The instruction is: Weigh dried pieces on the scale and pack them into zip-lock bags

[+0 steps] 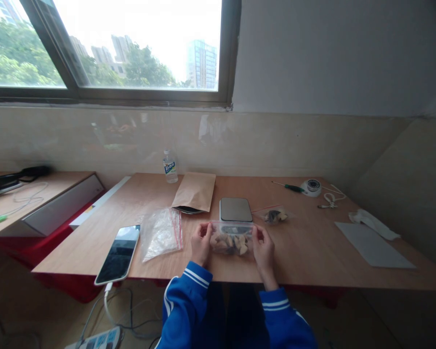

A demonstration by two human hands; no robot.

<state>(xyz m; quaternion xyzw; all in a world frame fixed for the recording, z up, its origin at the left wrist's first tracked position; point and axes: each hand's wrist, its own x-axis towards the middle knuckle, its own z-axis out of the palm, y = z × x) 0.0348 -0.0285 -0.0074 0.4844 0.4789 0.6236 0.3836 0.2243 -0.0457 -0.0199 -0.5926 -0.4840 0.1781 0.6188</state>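
At the front edge of the wooden table [305, 247], the left hand [201, 242] and the right hand [263, 246] hold a clear zip bag [230, 242] containing pale and dark pieces. Each hand pinches one upper corner between thumb and fingers, with the bag's top edge stretched between them. Whether the bag's base rests on the tabletop cannot be told. Directly behind, the bag overlaps the front edge of a digital scale [235, 209] in view; contact cannot be confirmed. Left clearance is limited: a stack of flat clear bags [160, 235] lies near the left hand, and a kraft pouch [196, 190] lies behind, mouth toward the front edge. Further left, a phone [119, 254] projects past the front edge. A second filled bag [275, 214] lies right of the scale. A broad stretch of tabletop separates the right hand from a pale sheet [374, 246].
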